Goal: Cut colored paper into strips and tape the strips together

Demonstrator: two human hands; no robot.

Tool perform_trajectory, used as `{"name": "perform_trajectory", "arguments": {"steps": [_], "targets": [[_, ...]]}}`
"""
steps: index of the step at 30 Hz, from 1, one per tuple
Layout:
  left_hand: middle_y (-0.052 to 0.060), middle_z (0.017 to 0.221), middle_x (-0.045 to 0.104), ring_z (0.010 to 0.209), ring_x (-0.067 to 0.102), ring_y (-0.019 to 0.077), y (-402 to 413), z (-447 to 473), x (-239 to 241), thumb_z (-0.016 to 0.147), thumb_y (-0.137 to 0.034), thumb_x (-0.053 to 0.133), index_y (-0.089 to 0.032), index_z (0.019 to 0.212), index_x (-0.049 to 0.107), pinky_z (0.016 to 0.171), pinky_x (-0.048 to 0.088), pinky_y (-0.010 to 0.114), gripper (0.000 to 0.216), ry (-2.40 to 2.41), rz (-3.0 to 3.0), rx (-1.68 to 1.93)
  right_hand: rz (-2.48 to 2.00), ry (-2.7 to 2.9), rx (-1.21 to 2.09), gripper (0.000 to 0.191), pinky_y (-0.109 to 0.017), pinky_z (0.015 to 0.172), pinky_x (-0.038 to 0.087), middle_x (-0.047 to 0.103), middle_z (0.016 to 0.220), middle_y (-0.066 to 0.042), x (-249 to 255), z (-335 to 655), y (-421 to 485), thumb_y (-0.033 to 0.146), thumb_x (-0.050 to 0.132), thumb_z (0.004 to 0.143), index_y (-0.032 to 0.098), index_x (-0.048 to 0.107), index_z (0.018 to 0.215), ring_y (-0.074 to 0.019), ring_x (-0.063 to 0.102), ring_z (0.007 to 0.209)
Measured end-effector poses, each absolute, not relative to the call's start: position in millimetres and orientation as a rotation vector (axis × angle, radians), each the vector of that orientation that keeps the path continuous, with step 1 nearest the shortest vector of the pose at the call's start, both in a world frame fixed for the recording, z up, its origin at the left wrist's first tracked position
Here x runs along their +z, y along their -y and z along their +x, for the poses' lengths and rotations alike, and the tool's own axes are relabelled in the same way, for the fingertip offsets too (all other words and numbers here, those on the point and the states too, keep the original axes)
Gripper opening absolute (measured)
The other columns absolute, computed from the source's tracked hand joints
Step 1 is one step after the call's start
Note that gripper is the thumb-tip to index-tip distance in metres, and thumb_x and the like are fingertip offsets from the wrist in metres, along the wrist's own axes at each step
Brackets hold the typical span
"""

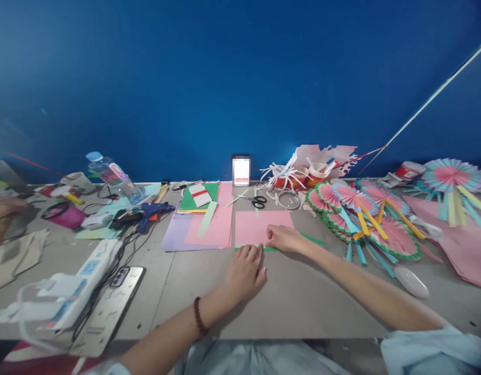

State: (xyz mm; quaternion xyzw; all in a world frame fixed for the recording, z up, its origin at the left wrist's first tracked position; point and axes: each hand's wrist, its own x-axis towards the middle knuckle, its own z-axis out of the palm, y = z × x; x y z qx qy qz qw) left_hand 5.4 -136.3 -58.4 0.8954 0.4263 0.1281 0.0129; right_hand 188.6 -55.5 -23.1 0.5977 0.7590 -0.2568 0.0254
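While both hands sit at the near edge of the pink sheet (256, 226), left hand (246, 271) lies flat, fingers extended, tips on that edge. Right hand (284, 238) curls over the corner; pinching or pressing, cannot tell. Scissors (251, 199) lie beyond both hands.

Just the one head-worn view here, looking forward and down across the desk (295, 307) toward the blue wall (240, 78). Pretty close in, with both forearms entering from the bottom edge.
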Motion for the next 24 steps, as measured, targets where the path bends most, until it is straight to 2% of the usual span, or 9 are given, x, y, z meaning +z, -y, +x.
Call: {"name": "perform_trajectory", "arguments": {"steps": [17, 24], "targets": [[0.012, 0.114, 0.055, 0.108, 0.047, 0.0274, 137, 4, -61, 0.086, -0.028, 0.046, -0.012, 0.137, 0.037, 0.093, 0.042, 0.043, 0.055, -1.319, 2.756, 0.468, 2.021, -2.266, -0.659, 0.021, -0.025, 0.058, 0.029, 0.068, 0.088, -0.005, -26, 204, 75, 0.041, 0.059, 0.082, 0.022, 0.059, 0.092, -0.0209, 0.062, 0.082], [0.013, 0.118, 0.055, 0.113, 0.047, 0.0271, 139, 3, -65, 0.087, -0.030, 0.046, -0.011, 0.137, 0.037, 0.098, 0.040, 0.043, 0.055, -1.323, 2.760, 0.480, 2.066, -2.305, -0.763, 0.009, -0.023, 0.059, 0.031, 0.067, 0.077, -0.002, -30, 224, 79, 0.030, 0.057, 0.083, 0.021, 0.058, 0.087, -0.0175, 0.061, 0.074]]}}
